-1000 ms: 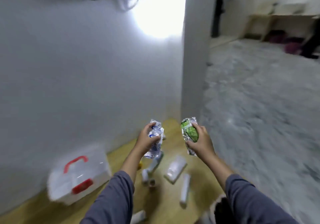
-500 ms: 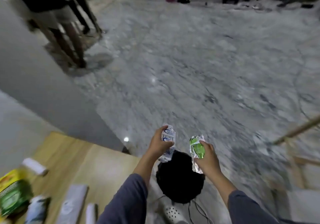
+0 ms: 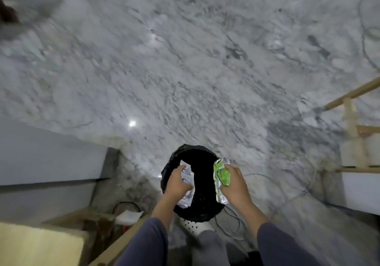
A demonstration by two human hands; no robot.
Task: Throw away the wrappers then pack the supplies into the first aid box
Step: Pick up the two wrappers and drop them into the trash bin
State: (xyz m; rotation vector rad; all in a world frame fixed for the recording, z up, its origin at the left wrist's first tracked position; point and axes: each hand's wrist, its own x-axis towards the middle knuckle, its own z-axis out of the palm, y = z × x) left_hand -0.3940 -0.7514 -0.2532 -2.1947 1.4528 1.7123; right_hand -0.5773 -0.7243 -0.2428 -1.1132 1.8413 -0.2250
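Observation:
My left hand (image 3: 177, 184) grips a clear wrapper with blue print (image 3: 186, 185). A green and silver foil wrapper (image 3: 221, 178) is held in my right hand (image 3: 236, 184). Both hands hover directly over the mouth of a bin lined with a black bag (image 3: 202, 156), which stands on the floor below me. The first aid box and the supplies are out of view.
Grey marble floor (image 3: 185, 70) fills most of the view. A wooden table edge (image 3: 41, 245) is at the lower left, beside a grey wall (image 3: 47, 163). Wooden furniture (image 3: 353, 126) stands at the right. Cables (image 3: 232, 220) lie near the bin.
My view has swung away from the table and down to the floor. Both hands, still holding the wrappers, have come over the mouth of the black bin.

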